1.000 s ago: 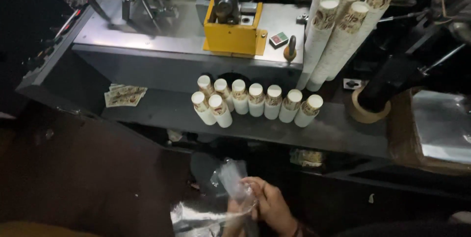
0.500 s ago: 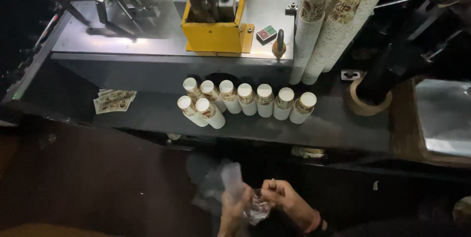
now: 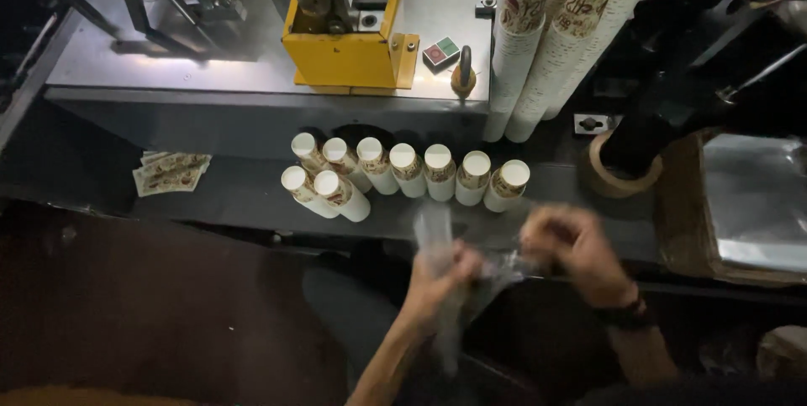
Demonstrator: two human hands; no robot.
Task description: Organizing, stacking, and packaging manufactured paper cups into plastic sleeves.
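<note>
My left hand and my right hand both grip a clear plastic bag, which is stretched between them just below the grey shelf. Both hands are motion-blurred. On the shelf just beyond them lie several stacks of printed paper cups side by side, white bottoms towards me. Tall stacks of the same cups lean up at the back right.
A grey machine table carries a yellow block, a small card box and a knob. Flat printed cup blanks lie at the shelf's left. A tape roll and a pile of plastic sheets are at the right.
My hands have risen towards the shelf and moved apart, pulling the plastic bag out between them. The view has shifted slightly.
</note>
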